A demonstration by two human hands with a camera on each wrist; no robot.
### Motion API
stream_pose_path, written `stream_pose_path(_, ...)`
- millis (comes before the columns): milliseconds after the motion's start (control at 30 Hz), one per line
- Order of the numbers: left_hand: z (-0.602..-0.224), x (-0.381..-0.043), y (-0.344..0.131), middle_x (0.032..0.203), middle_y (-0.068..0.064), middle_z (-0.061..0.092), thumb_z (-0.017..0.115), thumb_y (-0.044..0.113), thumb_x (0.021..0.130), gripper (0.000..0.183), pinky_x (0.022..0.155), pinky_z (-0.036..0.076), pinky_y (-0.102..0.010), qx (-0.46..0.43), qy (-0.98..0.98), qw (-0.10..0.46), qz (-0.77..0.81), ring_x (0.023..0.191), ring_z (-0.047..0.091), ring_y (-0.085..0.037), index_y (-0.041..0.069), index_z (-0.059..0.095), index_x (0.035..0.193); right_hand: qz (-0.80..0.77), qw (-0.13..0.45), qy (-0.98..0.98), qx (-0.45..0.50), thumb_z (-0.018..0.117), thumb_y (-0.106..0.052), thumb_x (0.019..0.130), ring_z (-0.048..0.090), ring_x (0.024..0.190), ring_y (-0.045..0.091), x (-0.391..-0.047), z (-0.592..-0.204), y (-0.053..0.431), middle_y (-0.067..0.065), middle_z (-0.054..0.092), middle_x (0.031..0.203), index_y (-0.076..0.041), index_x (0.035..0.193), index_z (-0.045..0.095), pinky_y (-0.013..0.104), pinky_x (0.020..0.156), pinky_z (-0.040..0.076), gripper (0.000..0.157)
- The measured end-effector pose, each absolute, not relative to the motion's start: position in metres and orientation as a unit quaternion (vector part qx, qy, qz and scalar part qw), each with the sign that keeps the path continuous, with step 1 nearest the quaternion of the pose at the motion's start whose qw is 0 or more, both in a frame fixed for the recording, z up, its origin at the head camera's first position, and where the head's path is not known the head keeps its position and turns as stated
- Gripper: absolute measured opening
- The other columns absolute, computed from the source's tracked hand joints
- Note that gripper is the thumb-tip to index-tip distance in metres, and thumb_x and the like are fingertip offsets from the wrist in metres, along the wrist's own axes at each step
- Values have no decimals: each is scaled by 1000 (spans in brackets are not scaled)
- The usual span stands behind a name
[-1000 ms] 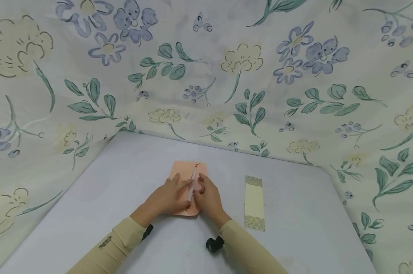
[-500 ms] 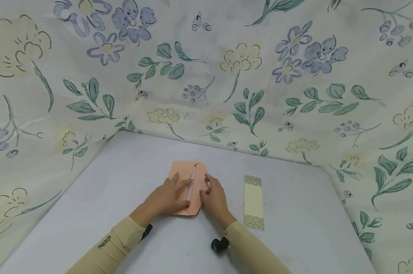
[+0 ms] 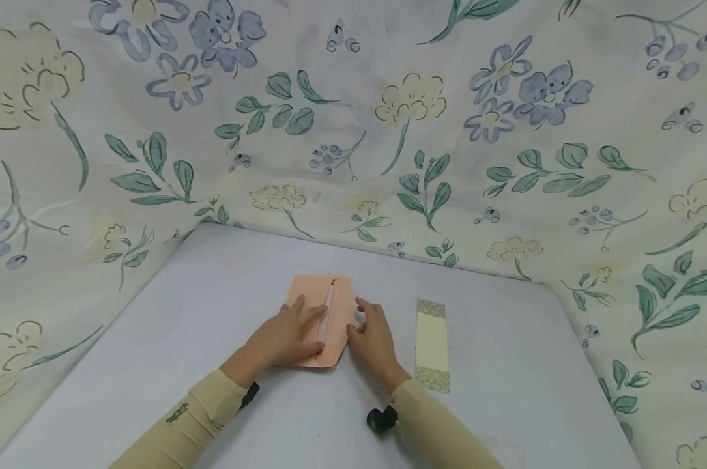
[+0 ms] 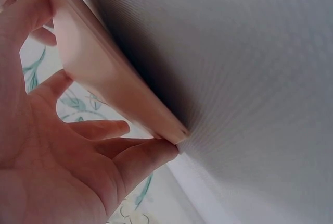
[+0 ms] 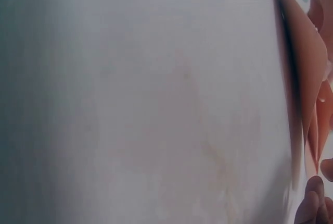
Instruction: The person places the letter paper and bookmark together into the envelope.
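Note:
A peach folded paper [image 3: 343, 306] lies on the white table, a long narrow slit between its flaps showing a paler inside. My left hand [image 3: 285, 332] rests spread over its left part, index finger and thumb reaching to the slit. In the left wrist view, that hand's fingers [image 4: 143, 161] touch the paper [image 4: 99, 62] near its edge and corner. Bent thumb and fingers of my right hand [image 3: 376, 335] pinch the paper's right edge. The right wrist view has this hand's fingertips [image 5: 314, 187] at the end of the bulging flap [image 5: 307, 52].
To the right lies a cream strip [image 3: 432, 345] with speckled bands at both ends. Dark wrist devices [image 3: 381, 420] sit under the forearms. A flower-patterned cloth [image 3: 353, 130] rises behind the white table [image 3: 505, 391].
My right hand has moved rightward from beside the slit to the paper's right edge, uncovering the right flap. The left hand keeps its place on the paper.

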State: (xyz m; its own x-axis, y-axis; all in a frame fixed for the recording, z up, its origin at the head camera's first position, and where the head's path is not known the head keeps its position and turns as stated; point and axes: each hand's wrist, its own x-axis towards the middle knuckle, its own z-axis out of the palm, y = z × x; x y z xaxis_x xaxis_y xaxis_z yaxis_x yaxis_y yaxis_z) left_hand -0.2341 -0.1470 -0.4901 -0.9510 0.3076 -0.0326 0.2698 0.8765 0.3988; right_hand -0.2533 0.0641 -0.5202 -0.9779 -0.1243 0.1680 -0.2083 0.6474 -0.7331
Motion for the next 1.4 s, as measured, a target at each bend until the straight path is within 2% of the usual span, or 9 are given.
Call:
stream_pose_path(267, -491, -234, -148, 159, -33, 28, 74, 44, 90, 73, 97, 44, -68, 152, 965, 50, 207, 135, 36, -64, 20, 47, 153, 394, 43, -916, 64, 70, -12, 94, 53, 77, 8, -255, -516, 74, 7, 56, 131, -11, 148, 50, 24, 66, 48, 57)
stream_pose_path(1400, -490, -235, -146, 159, -34, 27, 74, 43, 89, 74, 96, 44, -70, 146, 965, 54, 209, 135, 35, -64, 19, 46, 153, 380, 61, -922, 43, 72, -11, 93, 54, 78, 9, -256, -518, 99, 10, 57, 128, -8, 146, 52, 25, 67, 49, 57)
